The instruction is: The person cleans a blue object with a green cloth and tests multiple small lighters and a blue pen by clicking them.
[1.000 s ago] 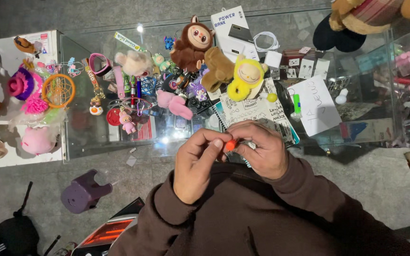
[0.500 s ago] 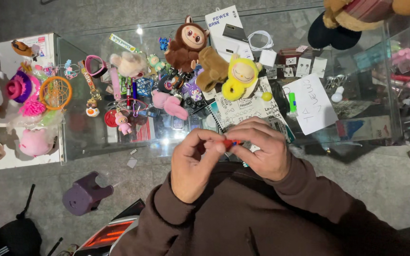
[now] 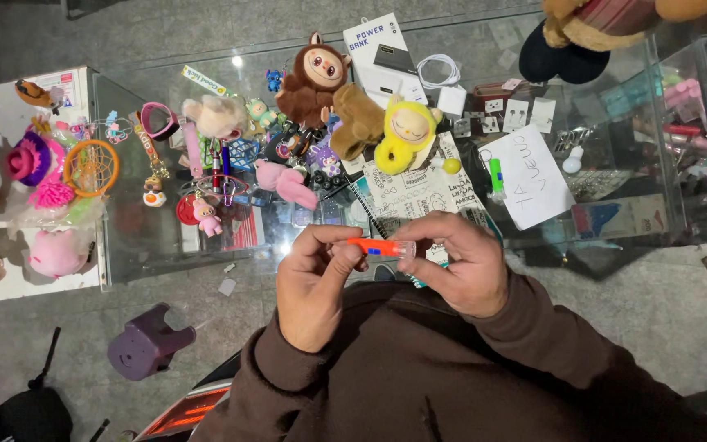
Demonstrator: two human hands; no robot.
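Orange pen-like stick (image 3: 380, 246) with a clear cap end sits level between your two hands, in front of your chest, just at the near edge of the glass counter (image 3: 149, 237)

Containers, left to right: white shelf (image 3: 10, 282) at far left carries pink plush bits and a round orange hoop charm (image 3: 92, 167). Glass counter next to it is loaded on top with keychains, a pink band, a cream plush (image 3: 214, 116), a brown monkey plush (image 3: 312, 78) and a yellow plush doll (image 3: 407, 135). Clear glass case (image 3: 697, 123) at right has small items inside, too blurred to tell apart

Packages and signs: white box (image 3: 382, 53) with a dark device picture at top centre, coiled white cable (image 3: 439, 72) just beside it. White handwritten paper note (image 3: 531, 176) lies right of the yellow doll, small green marker (image 3: 495, 176) touching its left edge. Printed sheet (image 3: 415, 192) under the doll

Grip: your left hand (image 3: 312, 286) pinches the orange end, thumb and forefinger closed on it. Your right hand (image 3: 464, 262) is clamped on the clear cap end, fingers curled together

Purple stool (image 3: 147, 344) on the floor, lower left
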